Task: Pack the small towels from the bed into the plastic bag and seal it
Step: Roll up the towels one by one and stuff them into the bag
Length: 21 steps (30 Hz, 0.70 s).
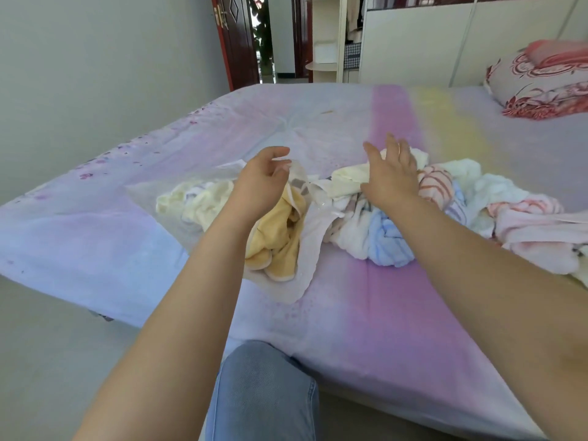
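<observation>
left hand (259,183): fingers pinch the upper rim of the plastic bag (302,249), mouth held up | bag: yellow towel (280,237) inside, below those fingers | right hand (389,178): fingers spread, palm down on a cream towel (346,181) | towel pile (445,211): on the bed (397,313), under and right of the right fingers

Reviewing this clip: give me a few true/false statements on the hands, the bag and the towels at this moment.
1. The left hand holds the plastic bag at its mouth. True.
2. The bag is sealed. False: its mouth gapes open, with a yellow towel showing inside.
3. The right hand rests on the loose towel pile. True.
4. All towels are packed. False: many lie on the bed beside the bag.
5. The right hand's fingers are clenched in a fist. False: they are spread open.
</observation>
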Motion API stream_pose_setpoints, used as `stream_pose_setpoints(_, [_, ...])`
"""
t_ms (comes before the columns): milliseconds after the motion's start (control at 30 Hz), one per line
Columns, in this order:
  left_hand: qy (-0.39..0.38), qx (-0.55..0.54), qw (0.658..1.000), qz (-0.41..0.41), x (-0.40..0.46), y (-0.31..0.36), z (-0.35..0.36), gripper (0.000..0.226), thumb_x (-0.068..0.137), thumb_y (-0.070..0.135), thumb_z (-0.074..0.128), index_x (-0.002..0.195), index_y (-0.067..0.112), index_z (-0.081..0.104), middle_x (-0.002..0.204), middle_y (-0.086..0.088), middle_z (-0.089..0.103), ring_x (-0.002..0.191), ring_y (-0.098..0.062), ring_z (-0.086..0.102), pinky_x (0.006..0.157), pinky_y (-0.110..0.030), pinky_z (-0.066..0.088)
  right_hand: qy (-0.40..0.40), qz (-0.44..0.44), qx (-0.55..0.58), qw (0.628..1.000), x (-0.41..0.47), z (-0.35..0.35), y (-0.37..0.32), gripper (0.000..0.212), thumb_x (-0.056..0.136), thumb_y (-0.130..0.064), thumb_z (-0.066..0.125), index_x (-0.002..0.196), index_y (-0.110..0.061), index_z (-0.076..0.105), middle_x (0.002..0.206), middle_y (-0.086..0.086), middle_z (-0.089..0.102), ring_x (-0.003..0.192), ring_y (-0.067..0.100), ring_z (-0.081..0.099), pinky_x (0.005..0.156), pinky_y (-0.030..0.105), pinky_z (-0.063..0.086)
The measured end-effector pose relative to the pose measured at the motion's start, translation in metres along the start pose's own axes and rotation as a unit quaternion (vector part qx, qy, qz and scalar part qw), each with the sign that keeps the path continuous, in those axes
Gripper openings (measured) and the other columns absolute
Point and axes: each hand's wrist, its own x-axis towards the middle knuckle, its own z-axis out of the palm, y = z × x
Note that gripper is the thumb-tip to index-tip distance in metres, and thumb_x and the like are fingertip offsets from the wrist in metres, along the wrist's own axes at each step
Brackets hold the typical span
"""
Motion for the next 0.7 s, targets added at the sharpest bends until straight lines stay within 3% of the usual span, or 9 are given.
stream_pose_setpoints(67, [0.002, 0.001, 1.0, -0.002, -0.003, 0.003, 0.001, 0.035, 0.096, 0.01, 0.048, 0.129, 0.022, 0.052, 0.127, 0.0, 0.062, 0.116, -0.013, 0.059, 0.101, -0.035, 0.047, -0.045, 0.038, -0.076, 0.995, 0.015, 0.015, 0.019, 0.073, 0.085, -0.023, 0.059, 0.147, -0.029, 0.023, 0.161, 0.009, -0.007, 0.146, 0.04, -0.01, 0.117, 0.054, 0.001])
stream_pose_setpoints(133, [0.001, 0.016, 1.0, -0.001, -0.005, 0.003, 0.0, 0.039, 0.092, 0.005, 0.048, 0.126, 0.024, 0.053, 0.127, 0.0, 0.061, 0.117, -0.012, 0.057, 0.102, -0.038, 0.046, -0.06, 0.069, -0.073, 0.993, 0.024, 0.026, 0.039, 0.051, 0.087, -0.026, 0.054, 0.137, -0.027, 0.044, 0.16, 0.01, 0.005, 0.146, 0.041, -0.003, 0.117, 0.053, 0.003])
stream_pose_setpoints(200, [0.004, 0.023, 1.0, 0.003, -0.009, 0.002, 0.0, 0.042, 0.09, 0.003, 0.047, 0.124, 0.026, 0.053, 0.127, 0.001, 0.06, 0.119, -0.011, 0.056, 0.103, -0.039, 0.045, -0.02, 0.079, 0.08, 0.993, 0.021, 0.024, 0.047, 0.042, 0.087, -0.033, 0.043, 0.123, -0.015, 0.057, 0.146, 0.018, 0.038, 0.138, 0.041, 0.028, 0.114, 0.048, 0.024])
stream_pose_setpoints(267, [0.014, 0.056, 0.998, 0.024, -0.014, 0.002, 0.005, 0.046, 0.089, 0.002, 0.047, 0.127, 0.026, 0.051, 0.133, 0.003, 0.057, 0.127, -0.013, 0.051, 0.106, -0.037, 0.042, 0.104, 0.078, 0.296, 0.946, 0.006, 0.009, 0.039, 0.036, 0.088, -0.026, 0.037, 0.113, -0.009, 0.056, 0.116, 0.019, 0.06, 0.111, 0.036, 0.055, 0.093, 0.043, 0.045])
stream_pose_setpoints(400, [0.092, 0.327, 0.92, 0.197, -0.041, 0.014, 0.043, 0.054, 0.091, 0.026, 0.06, 0.142, 0.018, 0.044, 0.154, -0.011, 0.037, 0.146, -0.031, 0.025, 0.116, -0.044, 0.023, 0.234, 0.06, 0.466, 0.851, -0.05, -0.035, 0.01, 0.029, 0.087, 0.0, 0.036, 0.112, -0.011, 0.046, 0.083, -0.005, 0.055, 0.075, 0.019, 0.056, 0.069, 0.034, 0.044])
stream_pose_setpoints(467, [0.049, 0.298, 0.92, 0.25, -0.06, 0.023, 0.071, 0.076, 0.086, 0.045, 0.065, 0.149, 0.016, 0.034, 0.159, -0.013, 0.027, 0.149, -0.032, 0.018, 0.119, -0.044, 0.017, 0.244, 0.047, 0.535, 0.808, -0.087, -0.051, -0.002, 0.035, 0.084, 0.0, 0.036, 0.104, -0.026, 0.047, 0.086, -0.003, 0.056, 0.084, 0.026, 0.062, 0.073, 0.04, 0.05])
stream_pose_setpoints(567, [-0.122, 0.182, 0.959, 0.179, -0.074, 0.016, 0.111, 0.111, 0.072, 0.059, 0.072, 0.155, 0.027, 0.005, 0.164, -0.003, 0.008, 0.152, -0.018, 0.003, 0.122, -0.036, 0.01, 0.225, 0.027, 0.581, 0.782, -0.14, -0.07, -0.01, 0.041, 0.074, 0.001, 0.036, 0.095, -0.032, 0.05, 0.093, 0.005, 0.06, 0.091, 0.019, 0.063, 0.08, 0.045, 0.053])
stream_pose_setpoints(633, [-0.149, 0.132, 0.97, 0.142, -0.077, 0.0, 0.128, 0.097, 0.066, 0.065, 0.07, 0.147, 0.042, 0.021, 0.162, 0.0, 0.018, 0.15, -0.011, 0.008, 0.12, -0.035, 0.016, 0.152, 0.011, 0.627, 0.764, -0.171, -0.075, -0.007, 0.034, 0.075, 0.006, 0.038, 0.092, -0.019, 0.053, 0.079, -0.011, 0.063, 0.075, -0.004, 0.061, 0.068, 0.022, 0.052])
stream_pose_setpoints(700, [-0.156, 0.097, 0.978, 0.099, -0.083, -0.01, 0.134, 0.051, 0.071, 0.056, 0.065, 0.114, 0.034, 0.049, 0.134, -0.001, 0.053, 0.134, -0.021, 0.04, 0.108, -0.037, 0.037, 0.072, 0.025, 0.66, 0.747, -0.189, -0.072, 0.005, 0.031, 0.073, -0.002, 0.041, 0.089, -0.022, 0.057, 0.07, -0.016, 0.065, 0.066, -0.004, 0.06, 0.062, 0.016, 0.048])
